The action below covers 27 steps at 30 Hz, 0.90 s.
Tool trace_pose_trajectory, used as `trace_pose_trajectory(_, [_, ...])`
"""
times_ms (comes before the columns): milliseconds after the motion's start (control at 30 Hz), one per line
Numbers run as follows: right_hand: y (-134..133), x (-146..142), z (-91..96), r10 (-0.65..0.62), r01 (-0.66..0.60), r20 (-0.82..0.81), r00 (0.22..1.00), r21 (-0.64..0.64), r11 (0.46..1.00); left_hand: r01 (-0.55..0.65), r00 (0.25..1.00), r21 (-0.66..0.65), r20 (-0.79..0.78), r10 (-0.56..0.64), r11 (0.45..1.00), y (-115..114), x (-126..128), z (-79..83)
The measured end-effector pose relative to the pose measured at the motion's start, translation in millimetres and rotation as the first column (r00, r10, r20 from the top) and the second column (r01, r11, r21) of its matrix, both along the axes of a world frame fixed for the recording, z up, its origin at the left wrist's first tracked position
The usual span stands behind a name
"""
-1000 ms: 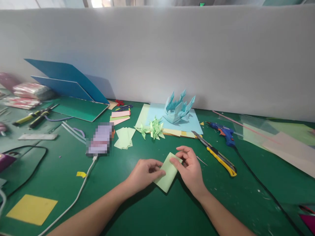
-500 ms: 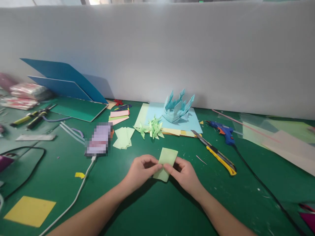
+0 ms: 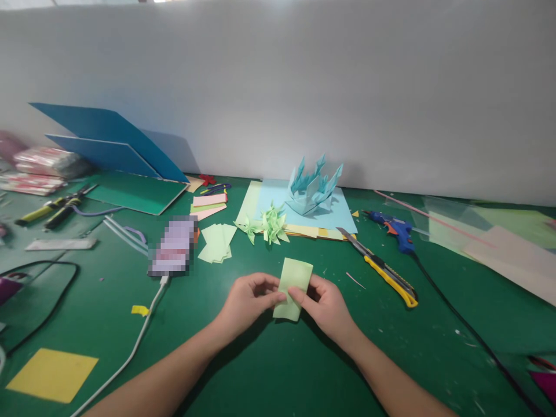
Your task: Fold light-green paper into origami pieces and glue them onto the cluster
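Observation:
A small light-green rectangle of paper (image 3: 292, 272) is held up between both hands, above the green table. My left hand (image 3: 252, 298) pinches its left edge, thumb in front and fingers behind. On the right edge, my right hand (image 3: 325, 301) grips the same paper with the thumb pressed across its front. Beyond the hands lie folded green paper flowers (image 3: 273, 223). To their left is a fanned pile of light-green paper slips (image 3: 218, 242).
A blue folded-paper piece (image 3: 310, 191) stands on stacked coloured sheets. At right lie a yellow utility knife (image 3: 386, 278) and a blue glue gun (image 3: 397, 231) with a black cord. A phone (image 3: 174, 246) on a white cable, pliers (image 3: 65, 208) and a yellow paper square (image 3: 52, 373) are at left.
The green paper has turned slightly more upright, its lower end shifting a little to the right. Both hands keep their hold. The whole view has shifted very slightly.

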State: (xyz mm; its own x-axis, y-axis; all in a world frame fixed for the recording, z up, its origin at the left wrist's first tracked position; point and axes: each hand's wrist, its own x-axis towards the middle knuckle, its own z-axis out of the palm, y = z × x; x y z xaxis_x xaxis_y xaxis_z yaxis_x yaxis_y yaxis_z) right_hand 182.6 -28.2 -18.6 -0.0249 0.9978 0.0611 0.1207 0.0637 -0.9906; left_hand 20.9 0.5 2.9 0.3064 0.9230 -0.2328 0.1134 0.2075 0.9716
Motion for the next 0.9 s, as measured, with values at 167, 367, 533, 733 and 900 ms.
trace_pose_trajectory(167, [0.3, -0.4, 1.9, -0.002, 0.002, -0.021, 1.000, -0.013, 1.000, -0.026, 1.000, 0.032, -0.006, 0.026, 0.999, -0.2, 0.2, 0.2])
trace_pose_trajectory(367, [0.8, -0.8, 0.6, -0.018, 0.013, -0.088, 0.996, -0.062, 0.998, -0.014, 0.997, 0.132, 0.071, 0.005, 0.991, -3.4, 0.6, 0.8])
trace_pose_trajectory(533, [1.7, -0.2, 3.8, -0.036, 0.030, -0.099, 0.994, -0.056, 0.998, 0.025, 1.000, 0.329, -0.012, -0.022, 0.944, -5.5, 0.0, 3.5])
trace_pose_trajectory(733, [2.5, -0.4, 7.2, -0.048, 0.038, -0.143, 0.989, -0.069, 0.997, 0.045, 0.996, 0.342, -0.082, -0.018, 0.939, -4.7, -1.2, 5.1])
trace_pose_trajectory(900, [3.1, 0.7, 4.0, -0.054, 0.044, -0.126, 0.991, -0.077, 0.996, 0.042, 0.996, 0.344, -0.091, -0.011, 0.938, -5.4, -0.8, 5.6])
